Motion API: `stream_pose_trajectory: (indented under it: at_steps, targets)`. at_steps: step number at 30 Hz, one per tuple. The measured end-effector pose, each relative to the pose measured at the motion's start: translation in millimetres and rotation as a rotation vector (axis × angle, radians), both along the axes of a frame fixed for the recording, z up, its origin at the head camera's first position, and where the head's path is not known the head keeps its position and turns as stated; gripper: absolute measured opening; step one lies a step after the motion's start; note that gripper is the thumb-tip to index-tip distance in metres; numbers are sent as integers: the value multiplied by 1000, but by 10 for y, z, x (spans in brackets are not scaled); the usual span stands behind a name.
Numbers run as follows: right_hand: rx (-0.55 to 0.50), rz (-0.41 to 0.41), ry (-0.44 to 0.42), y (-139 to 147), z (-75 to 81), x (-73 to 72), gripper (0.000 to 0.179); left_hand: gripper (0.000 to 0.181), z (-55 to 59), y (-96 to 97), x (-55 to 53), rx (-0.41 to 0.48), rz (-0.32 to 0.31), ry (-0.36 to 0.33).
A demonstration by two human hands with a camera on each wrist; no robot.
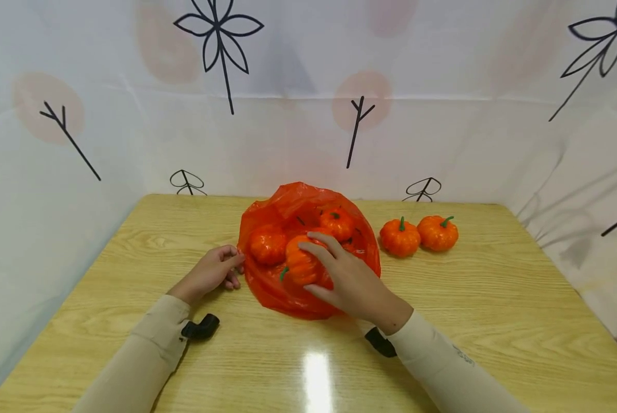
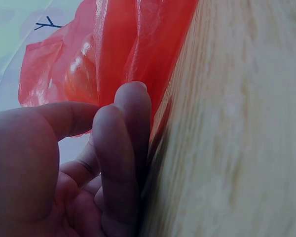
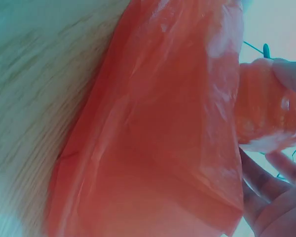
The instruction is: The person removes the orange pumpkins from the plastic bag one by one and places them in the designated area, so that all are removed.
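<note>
A red plastic bag (image 1: pixel 267 215) stands open on the table, with small orange pumpkins inside; one pumpkin (image 1: pixel 268 245) lies at its left and another (image 1: pixel 336 222) toward the back. At the bag's left rim, my left hand (image 1: pixel 216 268) pinches the plastic between thumb and fingers; the left wrist view shows the bag (image 2: pixel 123 44) at the fingertips. Over the bag's opening, my right hand (image 1: pixel 354 281) grips a small pumpkin (image 1: pixel 302 261), its green stem tilted down to the left. In the right wrist view that pumpkin (image 3: pixel 264 106) shows beyond the bag wall.
Two more small pumpkins sit side by side right of the bag, a nearer one (image 1: pixel 400 237) and one farther right (image 1: pixel 438 233). Everything stands on a wooden table (image 1: pixel 494 321). Behind it hangs a pale cloth (image 1: pixel 298 132) with plant drawings.
</note>
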State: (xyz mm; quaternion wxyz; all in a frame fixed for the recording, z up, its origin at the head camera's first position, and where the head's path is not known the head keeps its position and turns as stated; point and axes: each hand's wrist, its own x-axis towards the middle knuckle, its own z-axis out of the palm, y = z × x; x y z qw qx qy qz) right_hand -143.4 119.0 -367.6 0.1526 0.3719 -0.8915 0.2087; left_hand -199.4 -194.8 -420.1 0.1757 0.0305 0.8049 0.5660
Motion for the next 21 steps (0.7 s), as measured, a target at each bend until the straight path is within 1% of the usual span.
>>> stream_pose_trajectory:
  at_steps: [3,7,11,15,18,21]
  targets:
    - [-35,-10,-17,10,3,3,75,26,-18,-3,0,8,11,-10]
    - [-67,-8,-13,20,-1,4,76,26,-28,-1,0,17,15,-10]
    - [-89,-14,5,21,-3,5,79,27,-20,3,5,12,4,-1]
    - [-105,-40,39,18,6,4,84,26,-18,5,5,8,2,-2]
    - [-117,-64,60,14,17,5,84,26,-6,3,7,6,-4,-1]
    - [-142,-82,56,13,27,12,83,25,-1,4,8,6,-6,-1]
